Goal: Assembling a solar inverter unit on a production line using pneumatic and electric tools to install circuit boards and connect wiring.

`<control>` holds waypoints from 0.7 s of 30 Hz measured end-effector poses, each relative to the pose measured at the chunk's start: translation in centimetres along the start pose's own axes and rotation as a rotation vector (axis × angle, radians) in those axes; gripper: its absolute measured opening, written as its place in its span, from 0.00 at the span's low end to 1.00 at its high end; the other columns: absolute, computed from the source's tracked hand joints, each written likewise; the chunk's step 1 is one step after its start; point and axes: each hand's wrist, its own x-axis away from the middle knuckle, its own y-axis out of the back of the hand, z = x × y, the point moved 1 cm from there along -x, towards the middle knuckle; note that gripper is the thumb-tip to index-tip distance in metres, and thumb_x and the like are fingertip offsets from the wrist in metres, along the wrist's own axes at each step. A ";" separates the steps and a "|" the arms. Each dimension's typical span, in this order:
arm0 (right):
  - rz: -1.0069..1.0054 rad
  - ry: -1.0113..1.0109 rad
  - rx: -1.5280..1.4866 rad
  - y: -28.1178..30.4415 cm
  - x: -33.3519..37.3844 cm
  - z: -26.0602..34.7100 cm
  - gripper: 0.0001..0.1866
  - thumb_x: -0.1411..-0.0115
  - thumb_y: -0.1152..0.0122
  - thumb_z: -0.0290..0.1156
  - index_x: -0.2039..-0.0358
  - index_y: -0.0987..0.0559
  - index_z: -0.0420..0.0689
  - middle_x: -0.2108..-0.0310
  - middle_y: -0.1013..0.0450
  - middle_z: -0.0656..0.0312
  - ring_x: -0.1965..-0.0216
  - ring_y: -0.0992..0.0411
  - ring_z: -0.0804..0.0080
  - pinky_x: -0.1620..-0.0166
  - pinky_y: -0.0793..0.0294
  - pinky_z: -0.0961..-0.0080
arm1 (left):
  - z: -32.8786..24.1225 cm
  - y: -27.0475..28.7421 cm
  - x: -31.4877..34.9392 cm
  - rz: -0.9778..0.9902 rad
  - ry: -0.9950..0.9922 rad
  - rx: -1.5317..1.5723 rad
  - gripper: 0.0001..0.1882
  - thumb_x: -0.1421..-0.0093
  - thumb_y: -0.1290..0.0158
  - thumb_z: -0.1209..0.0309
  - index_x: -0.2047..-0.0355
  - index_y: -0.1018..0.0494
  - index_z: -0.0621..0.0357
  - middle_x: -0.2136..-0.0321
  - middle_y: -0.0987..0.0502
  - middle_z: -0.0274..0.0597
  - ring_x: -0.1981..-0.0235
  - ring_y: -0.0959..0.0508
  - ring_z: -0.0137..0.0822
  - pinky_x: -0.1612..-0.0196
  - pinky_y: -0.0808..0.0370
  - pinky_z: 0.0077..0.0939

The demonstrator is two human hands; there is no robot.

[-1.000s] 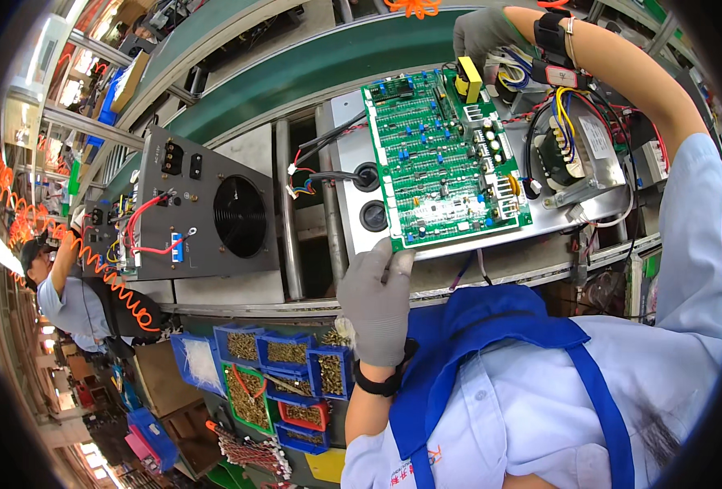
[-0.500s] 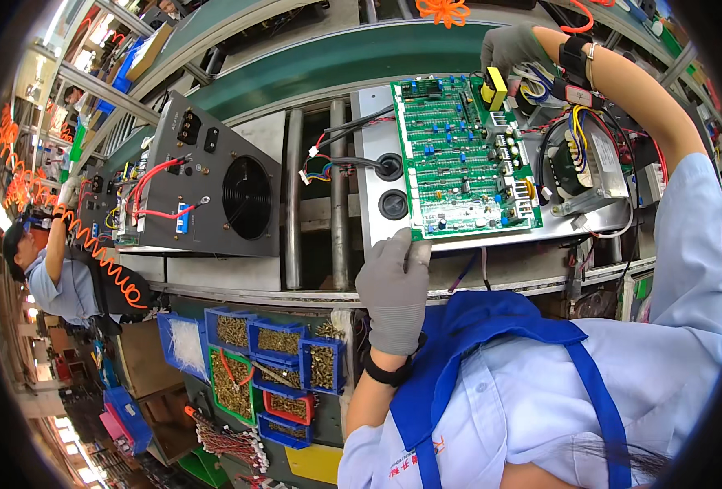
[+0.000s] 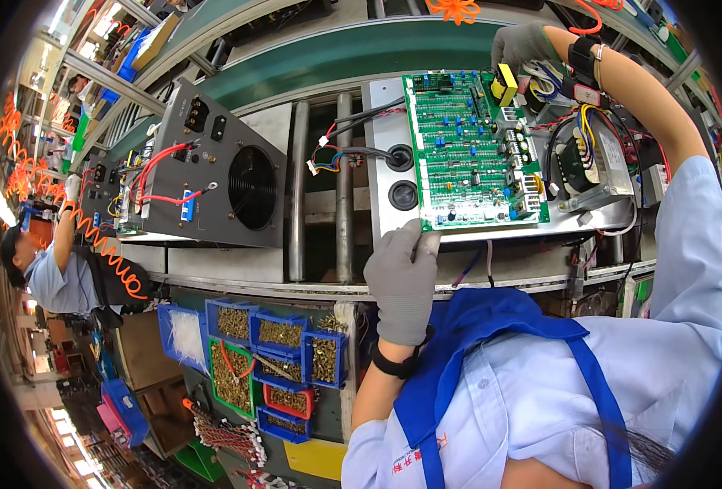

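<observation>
1 circuit board – 2 gloved hands: left hand | right hand

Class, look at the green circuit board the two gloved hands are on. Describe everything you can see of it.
The green circuit board is a flat rectangle packed with small blue, black and white parts, plus a yellow block at its far right corner. It lies on a grey metal chassis, beside a wound transformer. The left hand, in a grey glove, grips its near left corner; the gloved right hand rests at its far right corner.
</observation>
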 end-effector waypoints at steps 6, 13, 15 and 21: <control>0.031 0.009 0.056 0.1 -0.7 -0.6 0.20 0.61 0.30 0.22 0.62 0.16 0.45 0.66 0.20 0.60 0.66 0.23 0.71 0.65 0.26 0.70 | 0.0 0.0 0.1 -0.013 0.012 0.004 0.11 0.48 0.41 0.72 0.64 0.23 0.61 0.78 0.28 0.46 0.77 0.28 0.44 0.73 0.33 0.36; -0.273 0.902 0.759 0.8 -4.2 -5.0 0.10 0.55 0.37 0.29 0.70 0.18 0.42 0.74 0.23 0.53 0.74 0.25 0.67 0.69 0.26 0.69 | 0.5 -0.4 -0.3 -0.079 -0.096 0.002 0.12 0.51 0.39 0.74 0.65 0.22 0.64 0.78 0.24 0.47 0.78 0.24 0.39 0.73 0.30 0.31; -0.152 0.694 0.776 1.2 -4.9 -5.0 0.12 0.59 0.35 0.29 0.71 0.20 0.42 0.74 0.25 0.56 0.74 0.26 0.64 0.69 0.27 0.68 | 0.9 -0.1 -0.1 -0.071 -0.137 -0.025 0.12 0.51 0.40 0.74 0.64 0.23 0.64 0.77 0.24 0.47 0.76 0.23 0.41 0.72 0.29 0.32; -0.401 0.430 0.253 3.7 -1.0 -2.8 0.14 0.56 0.39 0.27 0.68 0.23 0.34 0.67 0.25 0.58 0.65 0.28 0.73 0.62 0.28 0.74 | 6.1 3.5 5.2 -0.249 0.084 0.092 0.24 0.49 0.41 0.74 0.50 0.31 0.57 0.66 0.24 0.44 0.68 0.21 0.36 0.68 0.24 0.23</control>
